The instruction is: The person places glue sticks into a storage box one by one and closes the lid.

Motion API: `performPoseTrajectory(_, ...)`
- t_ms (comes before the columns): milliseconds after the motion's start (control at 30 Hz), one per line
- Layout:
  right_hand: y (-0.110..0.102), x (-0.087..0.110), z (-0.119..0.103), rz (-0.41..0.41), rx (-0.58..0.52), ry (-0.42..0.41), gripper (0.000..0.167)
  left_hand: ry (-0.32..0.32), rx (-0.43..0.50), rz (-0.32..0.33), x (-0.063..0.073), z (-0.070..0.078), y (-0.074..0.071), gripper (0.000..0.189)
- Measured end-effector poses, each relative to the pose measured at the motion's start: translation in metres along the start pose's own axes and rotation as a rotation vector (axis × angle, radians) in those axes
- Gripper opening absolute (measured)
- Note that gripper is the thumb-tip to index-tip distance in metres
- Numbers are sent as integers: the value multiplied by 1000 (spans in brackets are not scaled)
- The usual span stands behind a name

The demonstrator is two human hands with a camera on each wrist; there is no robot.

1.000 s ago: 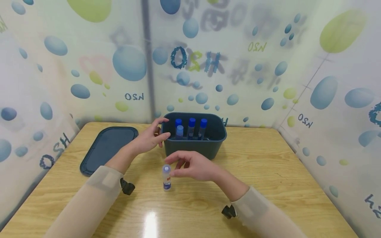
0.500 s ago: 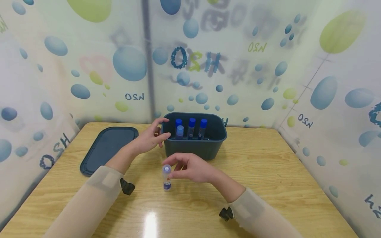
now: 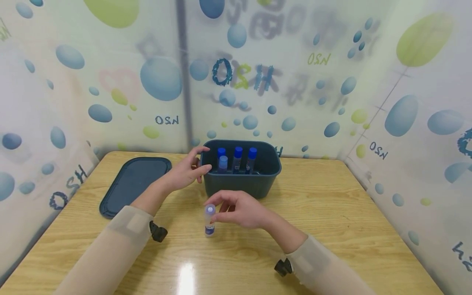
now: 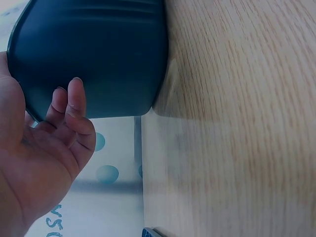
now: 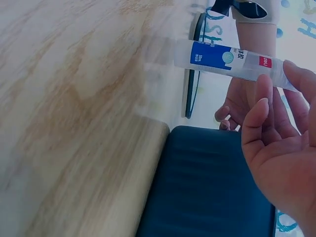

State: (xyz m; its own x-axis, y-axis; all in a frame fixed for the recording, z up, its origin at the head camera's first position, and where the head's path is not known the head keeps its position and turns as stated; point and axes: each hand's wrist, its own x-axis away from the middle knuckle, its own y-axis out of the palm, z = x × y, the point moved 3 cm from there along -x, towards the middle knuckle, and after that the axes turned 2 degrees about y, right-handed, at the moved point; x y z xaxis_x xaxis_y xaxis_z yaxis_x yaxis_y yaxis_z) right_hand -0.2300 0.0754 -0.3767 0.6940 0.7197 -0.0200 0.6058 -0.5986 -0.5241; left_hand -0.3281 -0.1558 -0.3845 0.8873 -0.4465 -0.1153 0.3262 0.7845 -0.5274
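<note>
In the head view, a dark blue-grey plastic box [image 3: 239, 186] stands at the back centre of the table. My left hand [image 3: 183, 173] holds its left end, thumb at the front rim and index finger over the side rim; the left wrist view shows the other fingers of the left hand [image 4: 54, 133] bent beside the end wall. In front of the box, my right hand [image 3: 245, 209] pinches a clear glue stick [image 3: 209, 221] near its translucent top, keeping it upright close over the table. The right wrist view shows the glue stick's blue-and-white label [image 5: 212, 55] and red brand mark.
Several blue-capped tubes [image 3: 237, 157] stand inside the box towards its left and middle. A dark flat lid [image 3: 134, 184] lies on the table [image 3: 324, 213] to the left, partly behind my left forearm. Patterned curtains enclose the back and sides.
My right hand has lowered slightly and closed on the glue stick, which has shifted a little to the right. The left hand and the box have stayed in place.
</note>
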Motion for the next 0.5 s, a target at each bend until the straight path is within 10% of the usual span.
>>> performPoseTrajectory(500, -40, 26, -30, 166, -11, -141, 33, -5, -9, -7, -1, 0, 0, 67)
